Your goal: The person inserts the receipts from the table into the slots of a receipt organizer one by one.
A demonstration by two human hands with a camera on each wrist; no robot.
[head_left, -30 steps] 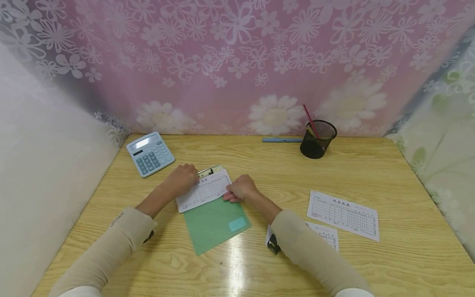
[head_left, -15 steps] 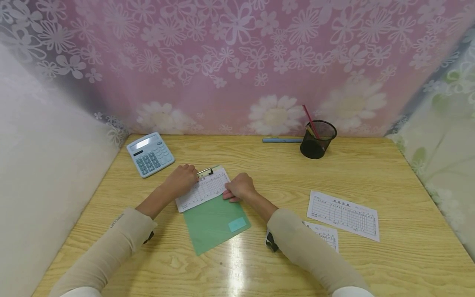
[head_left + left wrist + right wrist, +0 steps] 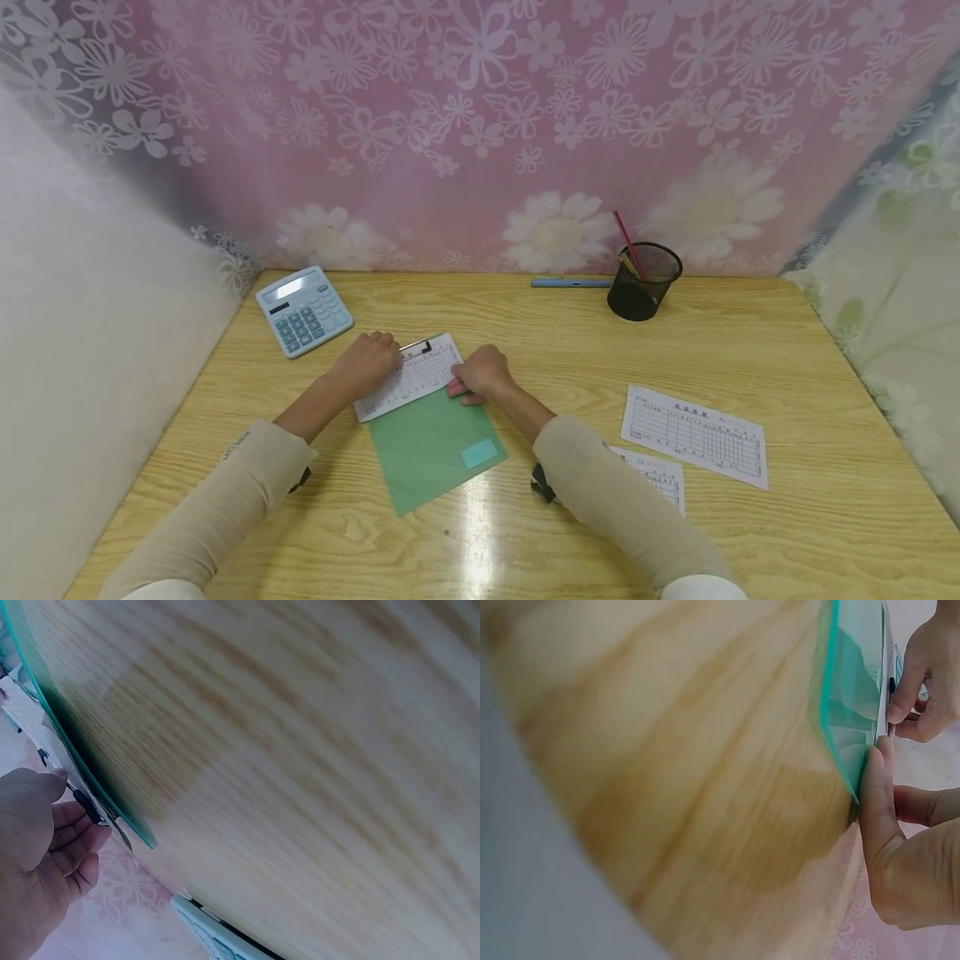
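Observation:
A translucent green clipboard (image 3: 435, 458) lies at an angle left of the table's middle, with a light blue label (image 3: 480, 453) near its lower right corner. Across its upper part is a white printed form (image 3: 412, 385), its top edge up at the metal clip (image 3: 417, 347). My left hand (image 3: 366, 365) pinches this clip; thumb and fingers meet at its black-tipped lever (image 3: 86, 806) in the left wrist view. At the form's right edge, my right hand (image 3: 483, 372) pinches the paper, and in the right wrist view its fingers (image 3: 876, 787) are right at the green board's edge.
A light blue calculator (image 3: 303, 312) sits at the back left. Along the back edge lies a blue pen (image 3: 570, 283) beside a black mesh pen cup (image 3: 643, 287) holding a red pencil. Two more printed forms (image 3: 693, 435) are on the right, one partly under the right sleeve (image 3: 607, 492).
The form has slid slightly up the clipboard toward the clip, its upper right corner moving up and left. My right hand moved with it; my left hand stayed at the clip.

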